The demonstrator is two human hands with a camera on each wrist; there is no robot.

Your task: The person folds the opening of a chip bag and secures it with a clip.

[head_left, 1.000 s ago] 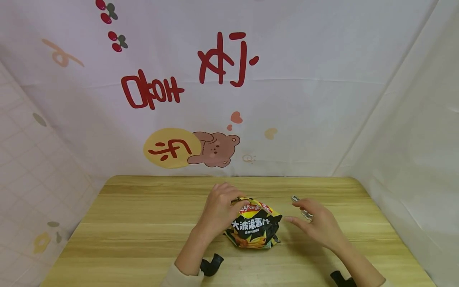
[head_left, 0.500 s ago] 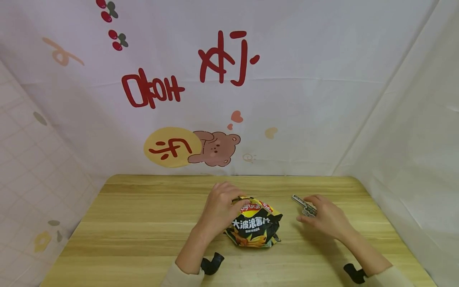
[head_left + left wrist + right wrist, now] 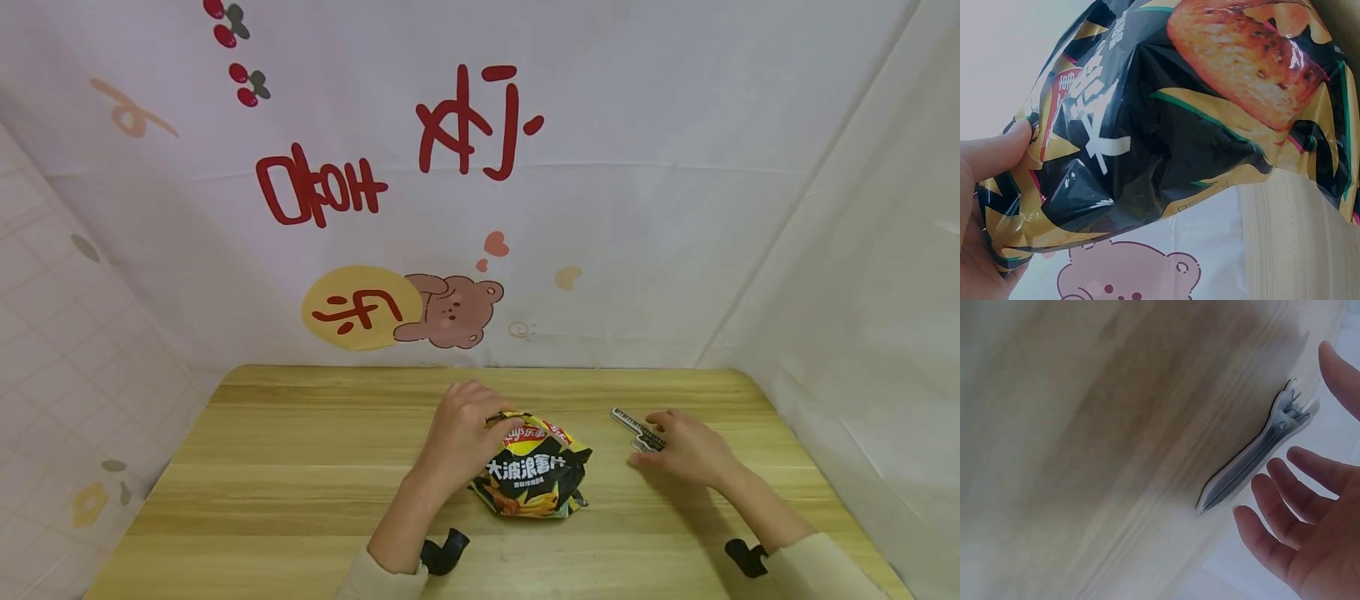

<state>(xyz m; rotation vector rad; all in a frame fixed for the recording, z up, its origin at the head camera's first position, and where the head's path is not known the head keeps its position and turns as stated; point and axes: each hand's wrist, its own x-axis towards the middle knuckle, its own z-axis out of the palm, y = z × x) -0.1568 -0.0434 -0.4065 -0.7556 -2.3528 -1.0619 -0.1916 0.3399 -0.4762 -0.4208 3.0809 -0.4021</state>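
A black and yellow bag of potato chips (image 3: 528, 477) stands crumpled at mid-table in the head view and fills much of the left wrist view. My left hand (image 3: 467, 425) pinches its upper left edge, the thumb (image 3: 1000, 147) pressed on the printed front. Right of the bag a slim grey bag clip (image 3: 632, 423) lies on the wood. Over the clip's near end hovers my right hand (image 3: 693, 450), thumb and fingers spread apart. From the right wrist, the whole clip (image 3: 1247, 456) shows beside the loosely bent fingers (image 3: 1272, 503), which grip nothing.
The wooden table (image 3: 300, 475) has rounded back corners and meets a white printed curtain (image 3: 637, 233) behind it. More white cloth hangs along both sides. A black curved piece (image 3: 446, 552) sits by the left wrist, and a similar black piece (image 3: 745, 557) by the right.
My right hand has drawn away from the bag to the right, to the clip, uncovering more of it. The left hand and the bag have stayed in place.
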